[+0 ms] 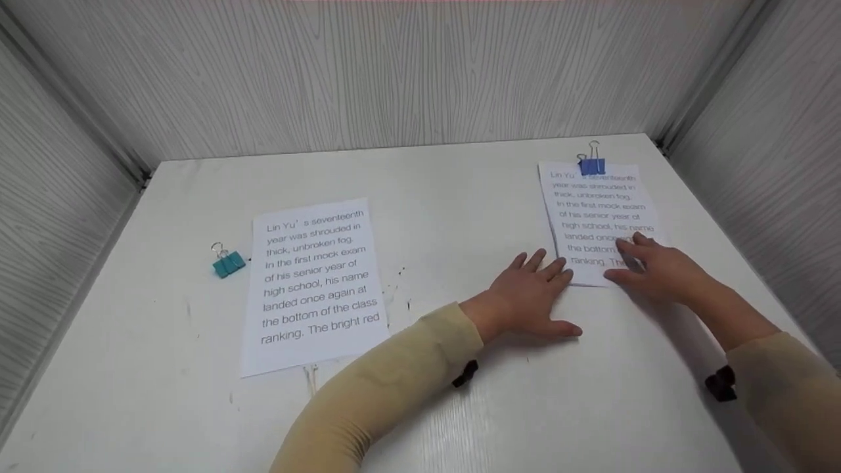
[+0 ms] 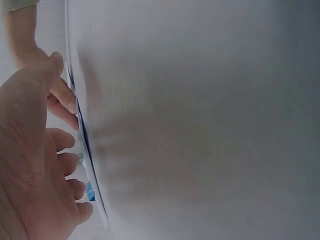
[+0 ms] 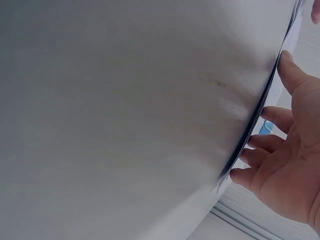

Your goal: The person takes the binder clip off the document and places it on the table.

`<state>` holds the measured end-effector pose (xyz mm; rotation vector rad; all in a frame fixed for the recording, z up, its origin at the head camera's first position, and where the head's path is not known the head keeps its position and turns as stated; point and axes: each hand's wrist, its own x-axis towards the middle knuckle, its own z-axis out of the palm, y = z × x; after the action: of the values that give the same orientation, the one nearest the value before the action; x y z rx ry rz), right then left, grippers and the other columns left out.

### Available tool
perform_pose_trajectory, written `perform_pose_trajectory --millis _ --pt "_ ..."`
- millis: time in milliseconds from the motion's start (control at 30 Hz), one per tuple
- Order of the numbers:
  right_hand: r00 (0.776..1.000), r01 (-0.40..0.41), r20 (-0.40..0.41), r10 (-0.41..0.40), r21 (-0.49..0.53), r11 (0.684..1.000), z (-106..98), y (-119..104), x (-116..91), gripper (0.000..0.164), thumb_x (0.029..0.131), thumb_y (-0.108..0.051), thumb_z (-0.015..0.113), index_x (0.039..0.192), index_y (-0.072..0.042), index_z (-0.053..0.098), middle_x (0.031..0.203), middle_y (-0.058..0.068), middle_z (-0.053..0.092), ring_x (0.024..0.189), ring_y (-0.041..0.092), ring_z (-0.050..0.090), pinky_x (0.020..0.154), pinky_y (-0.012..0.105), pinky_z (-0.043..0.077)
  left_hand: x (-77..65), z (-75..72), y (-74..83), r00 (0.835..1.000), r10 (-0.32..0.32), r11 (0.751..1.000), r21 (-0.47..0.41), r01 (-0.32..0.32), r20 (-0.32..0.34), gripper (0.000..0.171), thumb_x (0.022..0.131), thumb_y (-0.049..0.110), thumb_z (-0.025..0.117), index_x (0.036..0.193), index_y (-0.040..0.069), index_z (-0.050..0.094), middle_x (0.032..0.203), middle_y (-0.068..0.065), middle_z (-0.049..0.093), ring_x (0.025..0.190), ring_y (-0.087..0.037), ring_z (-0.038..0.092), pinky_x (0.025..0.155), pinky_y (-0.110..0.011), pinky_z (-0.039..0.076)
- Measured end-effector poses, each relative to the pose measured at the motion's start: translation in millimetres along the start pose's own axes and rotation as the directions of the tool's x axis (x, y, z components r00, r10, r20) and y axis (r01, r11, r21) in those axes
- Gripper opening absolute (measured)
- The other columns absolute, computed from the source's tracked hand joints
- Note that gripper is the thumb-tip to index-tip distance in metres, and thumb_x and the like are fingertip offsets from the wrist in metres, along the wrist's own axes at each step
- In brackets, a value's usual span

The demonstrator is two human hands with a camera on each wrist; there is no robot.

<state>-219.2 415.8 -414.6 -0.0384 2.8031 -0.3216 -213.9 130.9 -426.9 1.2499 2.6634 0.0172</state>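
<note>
On the right of the white table lie printed sheets, with a blue binder clip on their top edge, its wire handles sticking up. My right hand rests on their lower right part, thumb and fingers slightly bent and apart, covering some words. Fingers spread, my left hand lies beside the lower left edge of these sheets, its fingertips close to that edge. Neither hand grips anything. In the right wrist view, the sheets' edge runs along the right fingertips.
Another printed sheet lies flat on the left half of the table. Left of it stands a teal binder clip. Grey wood-grain panels enclose the back and sides. Small dark marks dot the tabletop.
</note>
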Motion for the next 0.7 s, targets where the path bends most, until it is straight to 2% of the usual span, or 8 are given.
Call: perform_pose_trajectory --millis 133,367,700 --pt "1.000 0.012 0.001 -0.012 -0.007 1.000 0 -1 0 0.101 0.099 -0.072 0.056 0.166 -0.003 0.027 0.168 0.037 0.013 0.149 0.065 0.019 0.115 0.077 0.027 -0.7 1.4 0.4 0.999 -0.020 1.000 -0.018 0.020 0.040 0.097 0.096 0.084 0.039 0.171 0.024 0.024 0.176 0.004 0.020 0.164 -0.027 0.008 0.131 -0.039 0.009" --pt "1.000 0.011 0.001 -0.011 -0.008 1.000 0 -4 -1 0.102 0.099 -0.074 0.055 0.166 -0.002 0.027 0.168 0.037 0.013 0.149 0.065 0.018 0.115 0.078 0.026 -2.4 -4.0 1.1 0.998 -0.015 1.000 -0.012 0.016 0.062 0.097 0.097 0.083 0.041 0.170 0.021 0.026 0.176 0.004 0.020 0.164 -0.023 0.008 0.131 -0.035 0.008" --pt "0.998 0.054 -0.010 -0.055 -0.053 0.997 6 -19 -2 0.099 0.100 -0.073 0.055 0.165 -0.002 0.031 0.166 0.039 0.018 0.147 0.066 0.023 0.116 0.076 0.028 -15.4 -5.8 -9.3 0.997 0.030 0.999 -0.013 -0.030 0.067 0.097 0.098 0.080 0.040 0.169 0.014 0.030 0.175 0.001 0.027 0.163 -0.024 0.012 0.131 -0.036 0.012"
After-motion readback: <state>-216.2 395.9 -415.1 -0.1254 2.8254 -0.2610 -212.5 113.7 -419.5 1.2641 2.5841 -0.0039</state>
